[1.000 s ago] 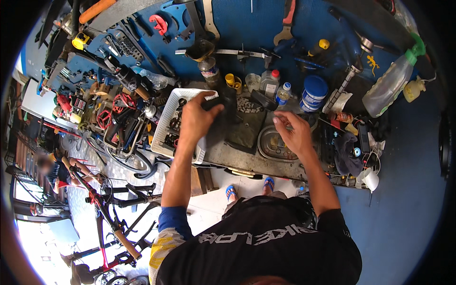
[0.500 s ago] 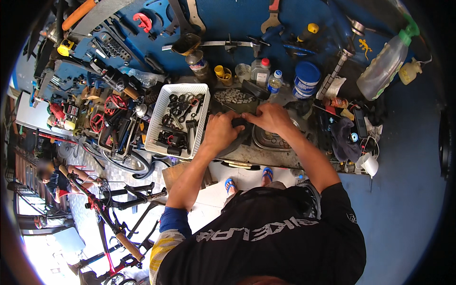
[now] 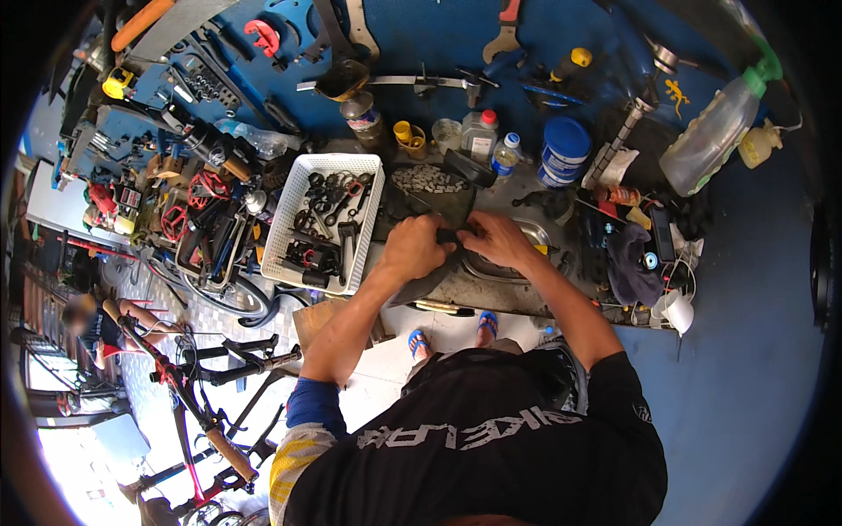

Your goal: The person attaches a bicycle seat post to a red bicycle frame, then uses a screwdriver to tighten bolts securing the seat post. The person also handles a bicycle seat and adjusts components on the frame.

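My left hand (image 3: pixel 416 249) is closed around a small black piece (image 3: pixel 448 236), seen only in part, just over the workbench. The fingertips of my right hand (image 3: pixel 500 239) pinch at the other side of that piece, and its full shape is hidden. Beneath my left hand shows a dark rounded thing (image 3: pixel 427 287) that I cannot make out. A silver chain (image 3: pixel 430 179) lies coiled beyond my hands. Beside my right hand is a shallow metal tray (image 3: pixel 537 233) with small parts in it. To the left stands a white plastic basket (image 3: pixel 374 195) of black bike parts and tools.
Bottles, a yellow cup (image 3: pixel 414 142) and a blue tub (image 3: pixel 564 151) line the back of the bench. Dark cloth (image 3: pixel 635 263) and a white cup (image 3: pixel 676 310) sit at right. A bicycle frame (image 3: pixel 180 386) stands at lower left, and a person (image 3: pixel 101 329) sits farther off.
Both hands have come slightly nearer to me along with the black piece. The right fingers have curled in closer around its end, and more of the bench beyond them shows.
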{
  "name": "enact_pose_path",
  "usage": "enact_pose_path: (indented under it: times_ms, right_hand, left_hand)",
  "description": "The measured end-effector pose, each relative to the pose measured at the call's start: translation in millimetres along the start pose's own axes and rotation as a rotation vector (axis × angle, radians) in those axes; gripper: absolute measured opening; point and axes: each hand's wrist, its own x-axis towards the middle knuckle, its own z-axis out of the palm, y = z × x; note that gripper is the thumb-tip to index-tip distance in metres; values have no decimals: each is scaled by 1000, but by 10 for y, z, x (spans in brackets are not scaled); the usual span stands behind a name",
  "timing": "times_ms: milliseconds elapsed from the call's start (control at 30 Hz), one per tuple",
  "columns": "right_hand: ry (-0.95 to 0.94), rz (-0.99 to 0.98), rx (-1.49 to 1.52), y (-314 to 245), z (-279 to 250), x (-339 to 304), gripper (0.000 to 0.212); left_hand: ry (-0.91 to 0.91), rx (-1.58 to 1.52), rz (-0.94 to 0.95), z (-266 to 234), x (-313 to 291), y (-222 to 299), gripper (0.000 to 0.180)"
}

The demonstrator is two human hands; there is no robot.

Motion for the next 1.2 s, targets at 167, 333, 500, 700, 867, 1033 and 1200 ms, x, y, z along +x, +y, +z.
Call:
enact_pose_path:
  times_ms: [167, 333, 500, 700, 867, 1033, 1200]
  right_hand:
    - [-189, -176, 152, 200, -178, -9, 41]
    - [-329, 310, 182, -76, -302, 67, 47]
    - [-322, 105, -2, -3, -318, 72, 36]
    - [-168, -89, 188, 150, -372, -92, 36]
    - [4, -15, 218, 309, -501, -218, 38]
    - [65, 70, 237, 485, -590, -378, 37]
    - [142, 30, 153, 673, -650, -490, 35]
  left_hand:
    - [-53, 46, -4, 27, -22, 42, 37]
    - [-57, 93, 27, 68, -29, 48, 39]
    - [-73, 133, 46, 108, 25, 37, 37]
    - [-93, 157, 36, 128, 92, 50, 37]
    - [-165, 207, 3, 151, 164, 55, 36]
    - [-255, 294, -50, 136, 221, 99, 35]
    - [-255, 290, 28, 232, 300, 30, 33]
